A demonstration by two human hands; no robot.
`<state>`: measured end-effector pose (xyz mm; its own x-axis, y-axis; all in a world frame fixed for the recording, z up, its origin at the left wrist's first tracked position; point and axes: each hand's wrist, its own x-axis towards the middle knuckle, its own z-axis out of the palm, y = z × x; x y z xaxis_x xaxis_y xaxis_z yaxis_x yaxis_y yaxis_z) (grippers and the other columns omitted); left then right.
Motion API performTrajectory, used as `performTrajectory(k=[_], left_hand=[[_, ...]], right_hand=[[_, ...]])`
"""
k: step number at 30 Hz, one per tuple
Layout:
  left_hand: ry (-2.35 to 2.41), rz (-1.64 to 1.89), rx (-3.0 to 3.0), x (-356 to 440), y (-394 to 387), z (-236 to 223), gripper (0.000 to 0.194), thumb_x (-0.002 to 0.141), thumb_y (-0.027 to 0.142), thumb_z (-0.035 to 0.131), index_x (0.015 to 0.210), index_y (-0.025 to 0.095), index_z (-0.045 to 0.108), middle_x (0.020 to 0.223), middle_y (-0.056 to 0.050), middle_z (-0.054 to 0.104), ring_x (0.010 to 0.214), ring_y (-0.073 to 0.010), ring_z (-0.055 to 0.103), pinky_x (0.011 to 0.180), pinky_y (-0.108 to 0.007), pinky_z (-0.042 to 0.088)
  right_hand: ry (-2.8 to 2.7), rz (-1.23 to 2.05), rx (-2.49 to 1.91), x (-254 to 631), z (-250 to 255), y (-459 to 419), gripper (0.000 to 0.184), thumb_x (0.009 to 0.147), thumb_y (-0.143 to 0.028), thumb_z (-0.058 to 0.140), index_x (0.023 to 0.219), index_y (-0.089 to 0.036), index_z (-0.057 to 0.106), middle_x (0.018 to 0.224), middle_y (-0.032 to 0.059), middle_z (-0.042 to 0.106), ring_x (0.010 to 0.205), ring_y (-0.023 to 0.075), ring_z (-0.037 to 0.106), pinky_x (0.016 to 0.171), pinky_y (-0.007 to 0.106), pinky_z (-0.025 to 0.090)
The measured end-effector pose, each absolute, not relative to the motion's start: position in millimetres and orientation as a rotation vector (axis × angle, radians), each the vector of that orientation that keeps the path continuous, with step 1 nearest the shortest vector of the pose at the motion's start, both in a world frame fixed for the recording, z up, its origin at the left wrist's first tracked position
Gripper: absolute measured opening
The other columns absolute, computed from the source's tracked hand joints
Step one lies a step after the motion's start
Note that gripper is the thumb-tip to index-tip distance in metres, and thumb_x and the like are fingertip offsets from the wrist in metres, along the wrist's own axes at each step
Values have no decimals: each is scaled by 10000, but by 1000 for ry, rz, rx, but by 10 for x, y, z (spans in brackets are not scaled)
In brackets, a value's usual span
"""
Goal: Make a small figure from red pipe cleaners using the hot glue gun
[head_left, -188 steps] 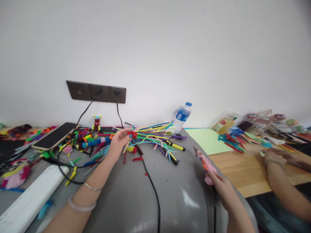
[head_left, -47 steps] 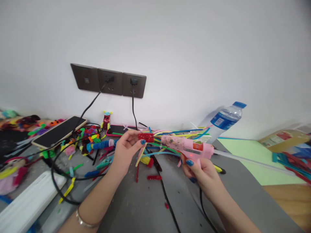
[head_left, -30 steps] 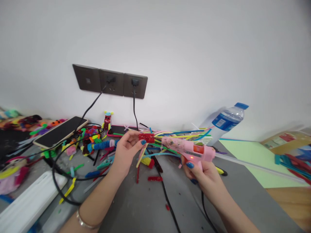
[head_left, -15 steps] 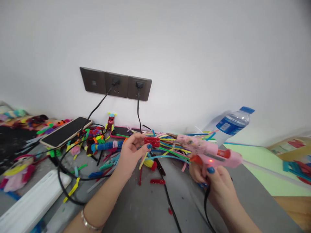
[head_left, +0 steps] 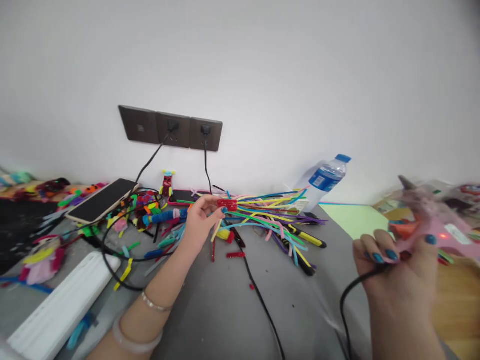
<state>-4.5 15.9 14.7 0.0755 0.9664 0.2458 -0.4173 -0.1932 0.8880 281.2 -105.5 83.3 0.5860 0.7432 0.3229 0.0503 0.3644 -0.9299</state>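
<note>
Between the thumb and fingers of my left hand (head_left: 204, 220) is a short red fuzzy piece (head_left: 227, 205), which looks made of pipe cleaner. Behind it a fan of many-coloured pipe cleaners (head_left: 270, 207) spreads over the grey table. My right hand (head_left: 401, 265) grips the handle of a pink hot glue gun (head_left: 431, 220), off to the right. The gun's small orange light is lit and its nozzle tilts up, away from the red piece. Below my left hand lie a red pipe-cleaner strip (head_left: 235, 255) and a yellow-and-red bit (head_left: 225, 236).
A water bottle (head_left: 328, 177) leans at the wall beside pale green paper (head_left: 354, 220). Yellow-black scissors-like handles (head_left: 307, 236) lie near the pipe cleaners. Black cords run from the wall sockets (head_left: 170, 129). On the left are a phone (head_left: 103, 200), a white bar (head_left: 65, 305) and small fuzzy figures (head_left: 43, 262).
My right hand has swung the glue gun right, away from the red piece, and its nozzle has tipped upward. My left hand still holds the red piece. The view has shifted slightly.
</note>
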Motion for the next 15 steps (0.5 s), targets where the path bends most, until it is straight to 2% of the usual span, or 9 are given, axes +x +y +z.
performTrajectory(k=[3, 5, 8, 10, 15], left_hand=[[704, 1444, 1120, -42, 155, 152, 304, 657, 317, 842, 874, 184, 675, 838, -26, 707, 708, -135, 646, 662, -254, 562], [711, 1434, 1127, -36, 153, 149, 300, 667, 323, 835, 880, 184, 676, 851, -29, 710, 725, -140, 653, 658, -251, 558], [710, 1418, 1129, -29, 155, 136, 302, 667, 326, 835, 880, 185, 675, 865, -33, 714, 741, -148, 659, 651, -253, 559], [703, 1413, 1129, -30, 159, 126, 309, 662, 323, 840, 882, 184, 674, 876, -35, 719, 747, -148, 660, 658, -255, 561], [716, 1397, 1122, -39, 159, 123, 316, 662, 316, 840, 892, 179, 670, 868, -33, 721, 752, -144, 664, 650, -244, 558]], right_hand=[[-610, 643, -1136, 3063, 565, -1341, 332, 838, -360, 665, 627, -249, 434, 569, -74, 234, 443, 80, 215, 423, 319, 178], [-525, 741, -1209, 3228, 361, -1524, 275, 774, -282, 696, 621, -260, 469, 571, -69, 246, 435, 77, 243, 402, 318, 178], [-399, 877, -1248, 3407, 121, -1746, 250, 680, -243, 738, 657, -251, 489, 579, -76, 275, 425, 60, 270, 372, 255, 232], [-306, 929, -1224, 3466, 31, -1832, 303, 611, -211, 760, 669, -231, 463, 574, -91, 281, 425, 46, 302, 372, 195, 293], [-252, 1048, -1199, 3435, -14, -1802, 322, 620, -249, 809, 779, -209, 532, 598, -79, 428, 464, 42, 416, 428, 144, 410]])
